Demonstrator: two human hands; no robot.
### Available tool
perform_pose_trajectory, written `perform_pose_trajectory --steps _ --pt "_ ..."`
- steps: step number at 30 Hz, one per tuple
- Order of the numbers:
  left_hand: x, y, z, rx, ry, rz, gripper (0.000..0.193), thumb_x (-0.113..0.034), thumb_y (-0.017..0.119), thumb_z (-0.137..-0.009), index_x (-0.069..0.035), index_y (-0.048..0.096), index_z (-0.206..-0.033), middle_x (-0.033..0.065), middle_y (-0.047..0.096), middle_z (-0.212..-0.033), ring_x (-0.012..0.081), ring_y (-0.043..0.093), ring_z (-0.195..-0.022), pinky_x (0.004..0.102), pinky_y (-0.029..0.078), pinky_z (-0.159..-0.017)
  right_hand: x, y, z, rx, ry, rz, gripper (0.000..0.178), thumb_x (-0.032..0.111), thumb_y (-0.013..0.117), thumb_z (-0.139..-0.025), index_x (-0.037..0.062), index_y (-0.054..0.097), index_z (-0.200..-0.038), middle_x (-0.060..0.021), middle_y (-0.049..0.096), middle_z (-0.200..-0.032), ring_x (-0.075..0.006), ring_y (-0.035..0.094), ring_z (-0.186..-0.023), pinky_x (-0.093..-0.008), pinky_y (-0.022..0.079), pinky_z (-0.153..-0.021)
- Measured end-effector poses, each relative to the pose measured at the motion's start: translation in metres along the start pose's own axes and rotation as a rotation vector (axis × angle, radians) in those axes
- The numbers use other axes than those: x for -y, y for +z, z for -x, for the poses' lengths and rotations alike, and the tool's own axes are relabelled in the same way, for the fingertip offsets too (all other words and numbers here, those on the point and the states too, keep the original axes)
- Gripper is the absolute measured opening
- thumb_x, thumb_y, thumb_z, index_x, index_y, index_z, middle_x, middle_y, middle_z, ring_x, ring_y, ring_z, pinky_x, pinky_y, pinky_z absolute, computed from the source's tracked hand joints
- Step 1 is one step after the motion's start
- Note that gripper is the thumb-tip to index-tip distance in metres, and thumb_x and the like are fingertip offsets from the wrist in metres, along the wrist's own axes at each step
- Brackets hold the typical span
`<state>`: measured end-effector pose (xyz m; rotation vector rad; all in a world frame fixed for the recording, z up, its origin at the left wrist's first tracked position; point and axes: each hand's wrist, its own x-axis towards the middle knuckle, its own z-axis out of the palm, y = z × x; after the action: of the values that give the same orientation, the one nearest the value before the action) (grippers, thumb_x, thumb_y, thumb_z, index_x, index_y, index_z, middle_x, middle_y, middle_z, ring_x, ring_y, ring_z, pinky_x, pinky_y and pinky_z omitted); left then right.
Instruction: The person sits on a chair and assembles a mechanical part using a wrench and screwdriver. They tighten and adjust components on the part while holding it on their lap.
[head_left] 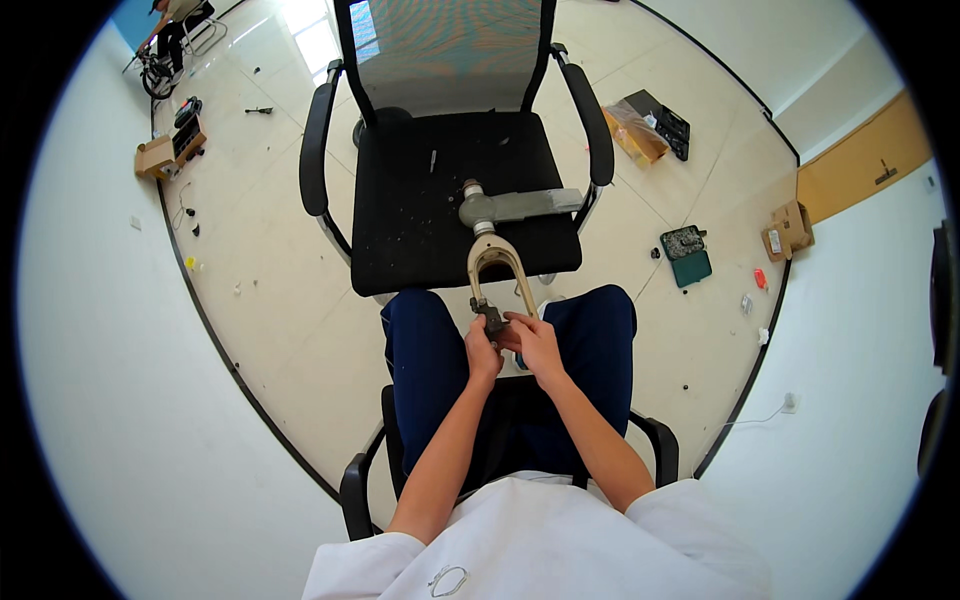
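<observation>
A pale gold bicycle fork points toward me, its upper end joined to a grey frame tube piece that lies on the black chair seat. A dark metal part that looks like a brake caliper sits at the end of the fork's left leg. My left hand grips this part from below, its thumb along the side. Close beside it, my right hand has its fingers bent in against the same part, near the right leg's end. What its fingertips pinch, if anything, is hidden.
The office chair faces me, with a small metal rod and crumbs on its seat. On the floor at right lie a green case, a black toolbox and a cardboard box. Another person sits at the far left.
</observation>
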<state>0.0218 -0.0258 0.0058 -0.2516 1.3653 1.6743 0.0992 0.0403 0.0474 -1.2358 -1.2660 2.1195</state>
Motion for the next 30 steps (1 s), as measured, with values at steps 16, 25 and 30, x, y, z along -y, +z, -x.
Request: perform_pose_trajectory --steps 16,25,30 --pt "-0.004 0.005 0.006 -0.026 -0.042 -0.064 0.042 -0.052 0.037 -0.091 -0.013 0.043 -0.076 -0.0018 0.039 -0.052 0.0113 0.029 -0.036 0.0296 0.021 -0.037 -0.026 -0.014 0.058 -0.145 -0.269 0.622 0.025 0.019 0.057 -0.092 -0.0036 0.061 -0.082 -0.0033 0.053 -0.057 -0.0127 0.048 -0.046 -0.0291 0.036 -0.046" --pt "0.000 0.007 0.002 -0.054 0.077 -0.064 0.044 -0.050 0.038 -0.093 -0.011 0.046 -0.073 0.0002 0.041 -0.053 0.0122 0.032 -0.037 0.0294 0.023 -0.036 0.060 0.013 0.057 -0.075 -0.813 1.175 0.025 0.016 0.059 -0.085 0.0026 0.053 -0.065 -0.0146 0.056 -0.059 -0.0325 0.058 -0.055 -0.0407 0.045 -0.051" --pt "-0.007 0.009 0.006 -0.044 0.002 -0.119 0.042 -0.048 0.036 -0.094 -0.010 0.045 -0.076 0.0005 0.041 -0.052 0.0126 0.031 -0.035 0.0292 0.023 -0.034 0.082 0.019 -0.045 -0.177 -1.131 1.223 0.014 0.016 0.060 -0.086 0.0041 0.054 -0.080 -0.0094 0.060 -0.078 -0.0280 0.062 -0.068 -0.0385 0.048 -0.053"
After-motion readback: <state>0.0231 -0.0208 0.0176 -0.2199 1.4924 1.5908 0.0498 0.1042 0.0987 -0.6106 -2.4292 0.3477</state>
